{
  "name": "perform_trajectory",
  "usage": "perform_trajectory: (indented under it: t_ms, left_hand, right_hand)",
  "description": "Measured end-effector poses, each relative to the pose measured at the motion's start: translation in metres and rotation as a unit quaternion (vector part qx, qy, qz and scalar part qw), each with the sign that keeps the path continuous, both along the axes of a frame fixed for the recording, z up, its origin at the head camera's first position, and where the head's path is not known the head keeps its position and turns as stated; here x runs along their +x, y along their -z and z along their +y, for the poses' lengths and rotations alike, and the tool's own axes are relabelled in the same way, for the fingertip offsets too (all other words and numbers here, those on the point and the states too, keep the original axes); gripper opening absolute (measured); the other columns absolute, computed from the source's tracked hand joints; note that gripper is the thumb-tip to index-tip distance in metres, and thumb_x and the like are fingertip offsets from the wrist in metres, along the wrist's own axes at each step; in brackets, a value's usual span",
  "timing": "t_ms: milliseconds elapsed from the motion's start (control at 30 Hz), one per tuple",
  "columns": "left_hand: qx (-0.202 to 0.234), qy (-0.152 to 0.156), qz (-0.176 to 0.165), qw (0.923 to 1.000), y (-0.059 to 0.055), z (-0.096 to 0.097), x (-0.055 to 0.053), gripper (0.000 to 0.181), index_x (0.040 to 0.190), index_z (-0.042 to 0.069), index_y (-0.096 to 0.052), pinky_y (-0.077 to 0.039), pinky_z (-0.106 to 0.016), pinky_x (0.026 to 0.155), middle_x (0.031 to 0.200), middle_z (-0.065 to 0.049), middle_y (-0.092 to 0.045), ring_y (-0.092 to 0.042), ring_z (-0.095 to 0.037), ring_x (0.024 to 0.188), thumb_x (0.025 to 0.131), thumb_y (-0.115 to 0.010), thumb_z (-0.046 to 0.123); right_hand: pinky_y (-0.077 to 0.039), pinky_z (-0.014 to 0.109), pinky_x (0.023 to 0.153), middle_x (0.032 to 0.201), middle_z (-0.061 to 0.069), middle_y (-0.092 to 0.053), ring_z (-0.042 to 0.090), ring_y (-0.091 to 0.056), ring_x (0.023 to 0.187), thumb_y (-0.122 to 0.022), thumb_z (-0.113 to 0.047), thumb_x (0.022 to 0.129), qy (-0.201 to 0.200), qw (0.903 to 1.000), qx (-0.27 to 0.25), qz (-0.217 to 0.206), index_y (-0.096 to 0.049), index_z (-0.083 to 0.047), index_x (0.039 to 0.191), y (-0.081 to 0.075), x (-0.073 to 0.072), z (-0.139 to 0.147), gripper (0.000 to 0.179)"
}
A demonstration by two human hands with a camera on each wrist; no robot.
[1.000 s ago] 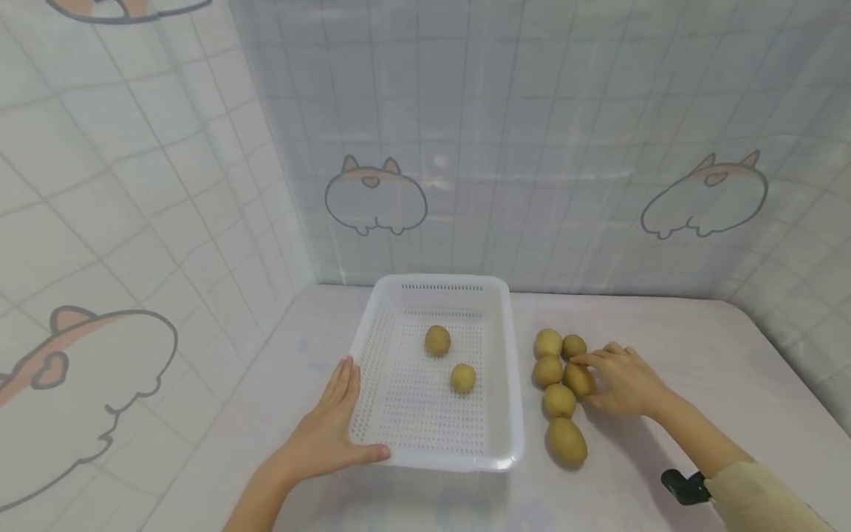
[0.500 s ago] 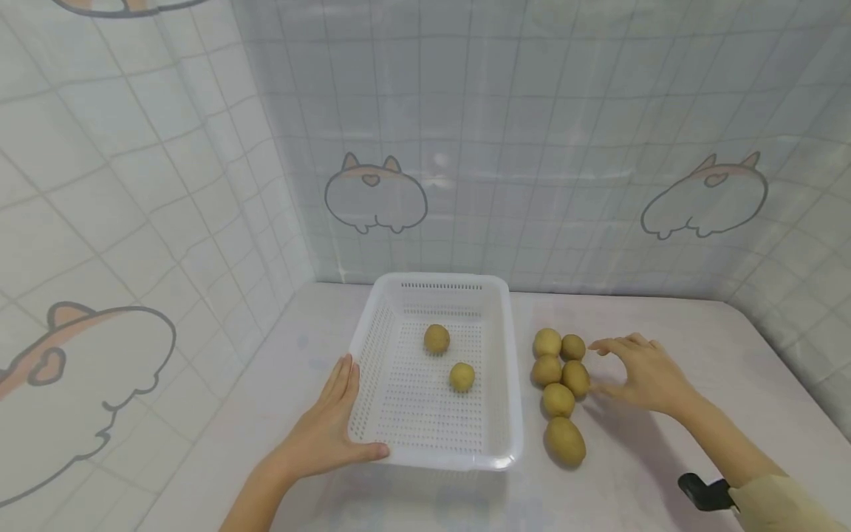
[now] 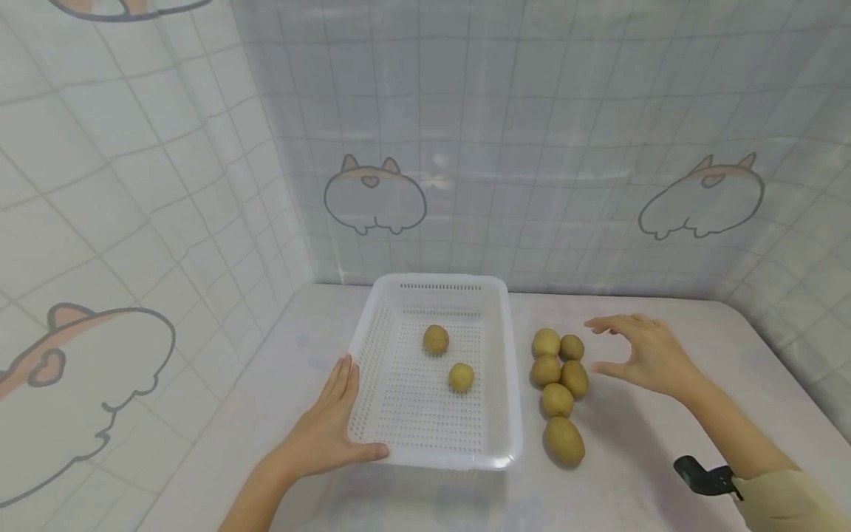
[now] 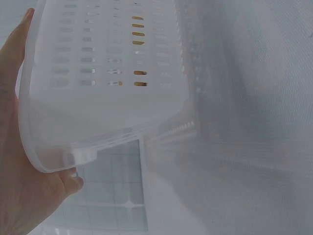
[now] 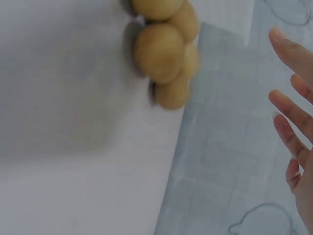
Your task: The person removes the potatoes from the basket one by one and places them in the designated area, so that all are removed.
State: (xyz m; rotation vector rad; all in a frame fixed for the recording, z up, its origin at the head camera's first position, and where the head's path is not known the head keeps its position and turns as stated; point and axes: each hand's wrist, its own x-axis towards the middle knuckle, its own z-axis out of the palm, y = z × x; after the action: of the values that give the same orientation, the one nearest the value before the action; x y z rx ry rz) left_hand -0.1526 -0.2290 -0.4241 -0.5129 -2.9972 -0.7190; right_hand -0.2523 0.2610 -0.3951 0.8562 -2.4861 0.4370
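A white perforated plastic basket [image 3: 515, 399] stands on the table with two potatoes inside, a browner one [image 3: 436, 339] farther back and a yellower one [image 3: 461, 377] nearer. My left hand [image 3: 322, 436] rests at its near left corner, fingers straight along the left rim and thumb at the front rim. In the left wrist view that hand [image 4: 19, 176] lies against the basket's edge. Several potatoes [image 3: 557, 400] form two short columns right of the basket, the largest [image 3: 564, 442] at the near end. My right hand [image 3: 648, 358] hovers beside them, thumb and fingers spread, holding nothing.
The pale table [image 3: 638, 458] reaches back to a grid-patterned curtain [image 3: 532, 185] with cartoon animals, which also hangs at both sides. A black wrist mount [image 3: 705, 476] sticks out by the right sleeve [image 3: 784, 499].
My right hand has left the potato it was touching and moved right and up, its fingers spreading. The potatoes stay grouped; my left hand and the basket hold their places.
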Motion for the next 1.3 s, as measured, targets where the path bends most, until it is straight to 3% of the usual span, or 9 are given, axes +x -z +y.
perform_trajectory:
  t_ms: [167, 467, 800, 1300]
  left_hand:
    - [0.002, 0.002, -0.005, 1.0000, 0.001, -0.001, -0.002, 0.133, 0.148, -0.012, -0.007, -0.015, -0.056, 0.111, 0.157, -0.024, 0.009, 0.008, -0.037, 0.145, 0.067, -0.069, 0.073]
    - [0.008, -0.002, -0.013, 0.9999, 0.002, 0.000, 0.000, 0.134, 0.148, -0.012, -0.007, -0.015, -0.056, 0.111, 0.157, -0.024, 0.009, 0.007, -0.038, 0.145, 0.066, -0.069, 0.073]
    - [0.014, -0.004, -0.010, 0.9999, 0.003, -0.001, 0.002, 0.132, 0.148, -0.013, -0.008, -0.014, -0.057, 0.111, 0.156, -0.027, 0.008, 0.006, -0.041, 0.144, 0.067, -0.071, 0.071]
    - [0.001, 0.005, 0.007, 1.0000, 0.003, -0.005, -0.002, 0.131, 0.148, -0.013, -0.009, -0.015, -0.057, 0.111, 0.156, -0.026, 0.007, 0.006, -0.040, 0.144, 0.067, -0.072, 0.069]
  right_hand:
    - [-0.037, 0.048, 0.078, 0.105, -0.002, -0.069, 0.022, -0.056, 0.097, -0.089, -0.037, 0.064, -0.016, 0.9998, -0.011, -0.008, -0.066, -0.017, 0.115, -0.005, 0.002, -0.020, 0.060]
    - [-0.036, 0.052, 0.084, 0.109, -0.003, -0.068, 0.025, -0.053, 0.105, -0.088, -0.041, 0.062, -0.055, 0.9980, -0.026, 0.016, -0.067, -0.018, 0.109, -0.018, 0.001, -0.053, 0.057]
    - [-0.033, 0.045, 0.087, 0.113, -0.007, -0.066, 0.021, -0.049, 0.110, -0.087, -0.045, 0.062, -0.089, 0.9957, -0.024, 0.010, -0.068, -0.020, 0.111, -0.033, 0.004, -0.079, 0.058]
    - [-0.033, 0.042, 0.085, 0.112, -0.006, -0.067, 0.020, -0.051, 0.108, -0.087, -0.044, 0.064, -0.107, 0.9939, -0.024, 0.010, -0.067, -0.022, 0.113, -0.038, 0.004, -0.105, 0.058]
